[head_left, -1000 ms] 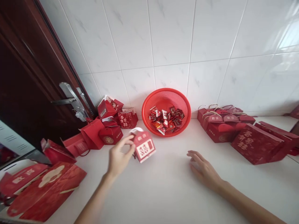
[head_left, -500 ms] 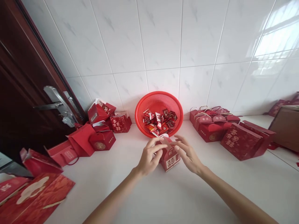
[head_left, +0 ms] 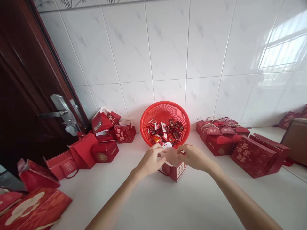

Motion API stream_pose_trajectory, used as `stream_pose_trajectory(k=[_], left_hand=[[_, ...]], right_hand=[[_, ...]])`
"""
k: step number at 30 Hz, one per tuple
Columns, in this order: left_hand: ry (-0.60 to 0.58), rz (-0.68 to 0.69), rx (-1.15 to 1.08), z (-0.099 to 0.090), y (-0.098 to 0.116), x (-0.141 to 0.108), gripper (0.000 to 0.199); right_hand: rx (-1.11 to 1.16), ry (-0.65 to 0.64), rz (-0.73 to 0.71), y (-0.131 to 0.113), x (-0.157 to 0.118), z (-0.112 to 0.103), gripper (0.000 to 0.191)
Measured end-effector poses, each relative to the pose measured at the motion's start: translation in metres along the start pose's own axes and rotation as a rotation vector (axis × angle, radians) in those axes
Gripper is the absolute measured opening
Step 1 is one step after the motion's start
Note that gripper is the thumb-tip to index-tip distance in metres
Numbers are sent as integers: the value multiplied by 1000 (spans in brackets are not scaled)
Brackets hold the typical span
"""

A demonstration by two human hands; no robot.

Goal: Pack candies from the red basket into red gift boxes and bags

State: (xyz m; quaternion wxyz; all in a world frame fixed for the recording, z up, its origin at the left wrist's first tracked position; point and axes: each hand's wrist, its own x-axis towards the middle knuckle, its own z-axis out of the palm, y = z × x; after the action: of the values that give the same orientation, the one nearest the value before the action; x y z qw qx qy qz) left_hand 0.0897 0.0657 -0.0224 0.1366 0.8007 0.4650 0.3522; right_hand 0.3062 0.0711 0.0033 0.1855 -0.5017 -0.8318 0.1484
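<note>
A small red gift box (head_left: pixel 177 172) with white characters on its side stands on the white table (head_left: pixel 153 204), its top open and its pale inside showing. My left hand (head_left: pixel 151 158) is at the box's left upper edge, fingers bent and closed at a flap. On the other side, my right hand (head_left: pixel 193 156) has its fingers curled at the right upper edge. Just behind the box, a red plastic basket (head_left: pixel 144 127) holds several wrapped candies (head_left: pixel 171 127).
Red boxes (head_left: pixel 105 151) and bags stand along the left. More red boxes (head_left: pixel 216 140) with cord handles, a patterned red bag (head_left: pixel 251 156) and a brown carton (head_left: pixel 296 140) are on the right. A tiled wall rises behind; a dark door (head_left: pixel 28 70) is at the left.
The box's top has come open, showing its inside. My fingers have moved from over its closed top to its two upper edges. The view has tilted up a little.
</note>
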Motion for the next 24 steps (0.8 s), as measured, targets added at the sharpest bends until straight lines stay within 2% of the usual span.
stream_pose_trajectory(k=[2,7,9,11,14,17,21,24], left_hand=[[-66,-13,-22,-3,-4,-3,34],[-174,-82,-5,-4,-9,-10,48],[-218,-120,23,-4,-9,-9,54],[-244,-136,42,-4,-9,-7,55],[-286,-119,22,-6,-10,-4,54],[-335,-108,-44,-9,-11,-1,52],[-333,-136,-127,-13,-11,3,48],[-229,-133,-220,-17,-14,17,36]], right_hand=[[24,-2,54,3,2,-3,16],[85,-6,156,19,8,-3,52],[107,-7,156,24,10,-4,57],[150,-32,169,26,11,-7,51],[291,-145,204,28,11,-11,35],[362,-251,197,33,10,-13,33],[217,-214,81,41,6,-16,43],[269,-136,-36,42,5,-20,41]])
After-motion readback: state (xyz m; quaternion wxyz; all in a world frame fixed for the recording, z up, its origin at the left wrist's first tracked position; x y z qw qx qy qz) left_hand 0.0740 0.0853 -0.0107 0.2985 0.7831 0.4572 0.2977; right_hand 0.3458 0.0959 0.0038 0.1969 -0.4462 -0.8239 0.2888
